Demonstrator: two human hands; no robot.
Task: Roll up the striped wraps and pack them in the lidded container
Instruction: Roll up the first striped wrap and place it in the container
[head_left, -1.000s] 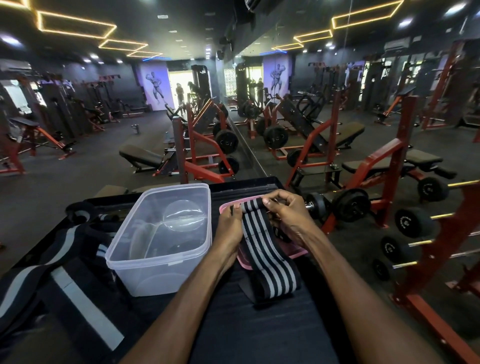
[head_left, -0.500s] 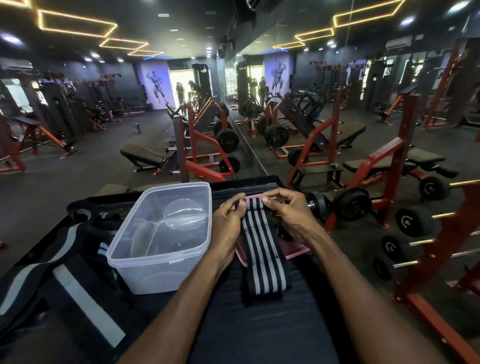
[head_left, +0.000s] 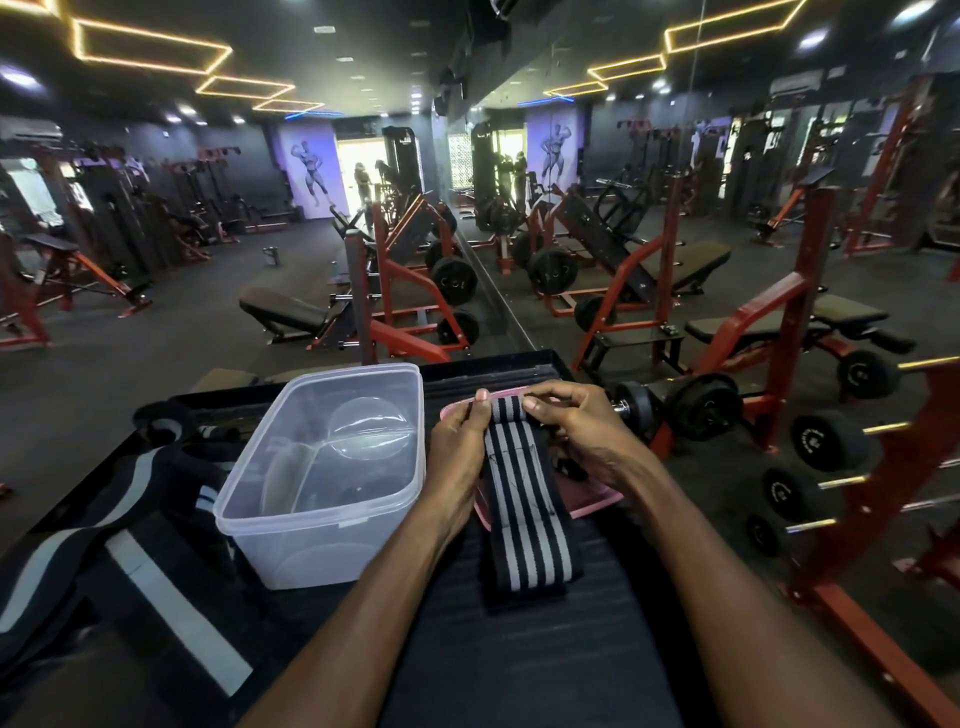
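We are at the start of the rolling step: the striped wrap lies lengthwise on the black bench pad, its near end flat toward us and its far end lifted over the pink lid, which sits toward the pad's far right corner. Our left hand pinches the wrap's far left corner between thumb and fingertips, and our right hand pinches the far right corner the same way, fingers curled over the edge. Whether a first turn has already formed under the fingers we cannot tell; the end looks folded at most. The clear container stands open just left of our left hand, near the pad's far left edge, and appears to hold nothing but its own moulded base. More striped wraps lie in a loose heap at the left edge, not yet rolled. We judge the task barely begun. The next move calls for both hands to tuck the pinched end tightly under and roll it toward us along the pad, keeping both edges level so the stripes stay aligned and the roll does not cone to one side. The elastic fabric will likely spring open unless we keep tension on it.
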